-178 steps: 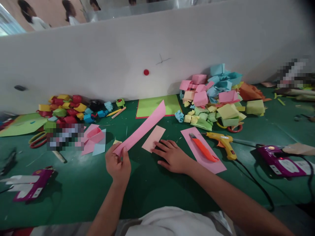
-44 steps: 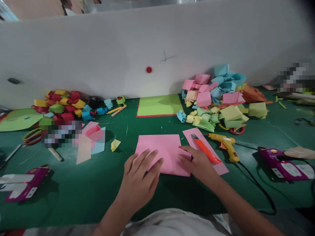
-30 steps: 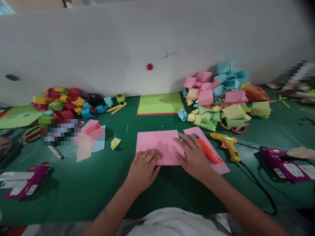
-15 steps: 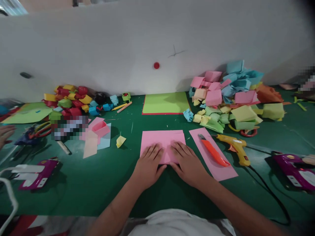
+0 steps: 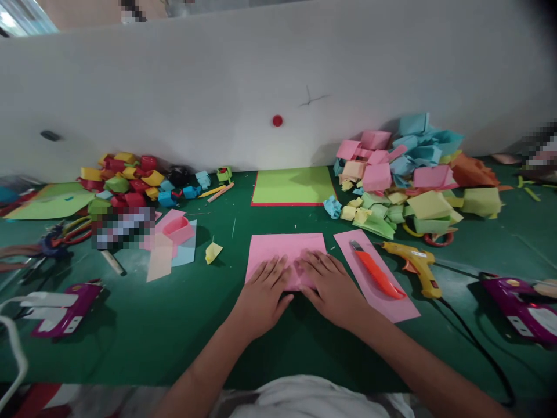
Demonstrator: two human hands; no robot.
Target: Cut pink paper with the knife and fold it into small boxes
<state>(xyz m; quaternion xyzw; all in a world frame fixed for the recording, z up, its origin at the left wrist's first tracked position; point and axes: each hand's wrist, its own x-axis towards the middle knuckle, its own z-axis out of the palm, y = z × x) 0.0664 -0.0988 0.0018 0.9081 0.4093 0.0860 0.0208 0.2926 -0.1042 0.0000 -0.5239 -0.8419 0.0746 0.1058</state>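
Note:
A pink sheet of paper (image 5: 282,244) lies in front of me on the green table, its near edge looking folded over. My left hand (image 5: 263,296) rests flat on its left half, fingers stretched out. On the right half my right hand (image 5: 328,284) presses down the same way, palm low and fingers extended. Both thumbs sit near the paper's front edge. Just right of it a pink paper strip (image 5: 402,310) carries an orange utility knife (image 5: 378,273). Beside that lies a yellow glue gun (image 5: 415,264) with a black cord.
Folded paper pieces pile up at the back right (image 5: 378,174) and back left (image 5: 126,180). A green sheet (image 5: 293,186) lies against the white board (image 5: 195,98). Purple power strips (image 5: 72,313) sit at both sides. Another person's hand (image 5: 21,255) reaches in near scissors at the left.
My hands stay on the pink paper with barely any shift. At the left, the other person's hand has moved to the scissors. The view tilts slightly.

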